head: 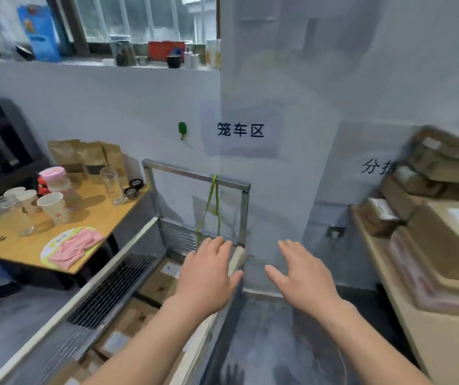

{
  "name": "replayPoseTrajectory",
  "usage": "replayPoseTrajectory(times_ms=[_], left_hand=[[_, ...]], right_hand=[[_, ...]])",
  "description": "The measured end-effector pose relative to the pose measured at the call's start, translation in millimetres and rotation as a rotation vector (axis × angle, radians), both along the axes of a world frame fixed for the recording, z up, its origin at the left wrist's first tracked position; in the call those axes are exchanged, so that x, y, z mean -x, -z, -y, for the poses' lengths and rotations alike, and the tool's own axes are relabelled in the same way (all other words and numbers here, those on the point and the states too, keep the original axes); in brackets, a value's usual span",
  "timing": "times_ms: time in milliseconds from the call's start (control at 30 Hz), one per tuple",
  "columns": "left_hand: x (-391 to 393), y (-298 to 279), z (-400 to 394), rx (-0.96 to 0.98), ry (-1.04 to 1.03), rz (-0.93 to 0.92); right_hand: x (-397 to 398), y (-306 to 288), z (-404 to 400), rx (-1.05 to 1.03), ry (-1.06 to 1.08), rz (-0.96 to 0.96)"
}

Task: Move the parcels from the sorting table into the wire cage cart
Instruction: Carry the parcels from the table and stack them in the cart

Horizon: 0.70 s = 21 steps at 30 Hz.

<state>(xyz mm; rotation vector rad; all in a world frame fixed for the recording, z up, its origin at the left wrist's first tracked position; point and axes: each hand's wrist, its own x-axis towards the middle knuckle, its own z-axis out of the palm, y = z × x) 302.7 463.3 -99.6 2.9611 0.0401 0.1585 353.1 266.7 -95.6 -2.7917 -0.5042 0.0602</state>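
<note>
Two bare forearms were seen, with no sleeve worn on either as far as the lower edge. The left hand (204, 276) and the right hand (304, 270) were left uncovered, without gloves. No ring, watch or band was seen on them.

Wall sign (240, 130) above cart reads "笼车区"; right-hand wall text (377, 167) partly hidden, "分…".

Metal wire cage cart (195, 173), matt cardboard parcels (445, 229), wood side table (97, 215)
</note>
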Motion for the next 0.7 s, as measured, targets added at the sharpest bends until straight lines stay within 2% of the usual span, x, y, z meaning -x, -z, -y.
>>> replayPoseTrajectory(times_ms=[367, 700], left_hand=[[-82.9, -7.7, 231.6, 0.025, 0.264, 0.006], [-116.9, -1.3, 378.7, 0.021, 0.486, -0.04]], right_hand=[[-34.4, -3.5, 239.6, -0.009, 0.292, 0.01], [-21.7, 0.1, 390.7, -0.057, 0.539, 0.007]])
